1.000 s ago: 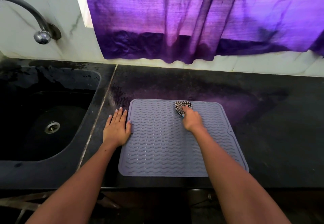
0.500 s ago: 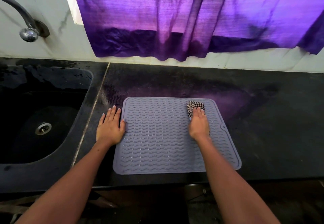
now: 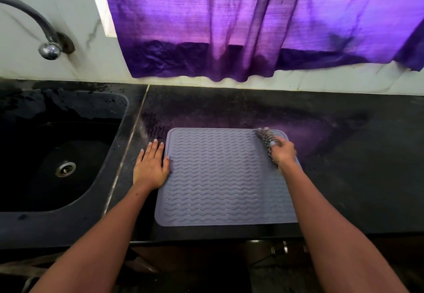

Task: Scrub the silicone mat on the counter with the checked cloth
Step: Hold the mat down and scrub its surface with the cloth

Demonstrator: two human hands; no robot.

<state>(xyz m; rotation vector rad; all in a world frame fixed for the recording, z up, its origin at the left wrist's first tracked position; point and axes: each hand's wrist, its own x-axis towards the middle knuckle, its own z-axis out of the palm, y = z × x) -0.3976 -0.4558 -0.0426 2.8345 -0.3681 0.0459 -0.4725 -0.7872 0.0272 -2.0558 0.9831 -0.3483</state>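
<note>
A grey silicone mat (image 3: 220, 178) with wavy ridges lies flat on the black counter (image 3: 344, 166). My right hand (image 3: 283, 151) presses a bunched black-and-white checked cloth (image 3: 266, 140) onto the mat's far right corner; the cloth is blurred and partly hidden under my fingers. My left hand (image 3: 151, 166) lies flat, fingers together, on the counter against the mat's left edge, with the thumb touching the mat.
A black sink (image 3: 57, 155) with a metal drain lies to the left, under a curved tap (image 3: 49, 49). A purple curtain (image 3: 252, 29) hangs over the white tiled wall behind. The counter's front edge runs just below the mat.
My right hand has slid the checked cloth along the mat's far edge from the middle to the right corner. My left hand has stayed at the left edge.
</note>
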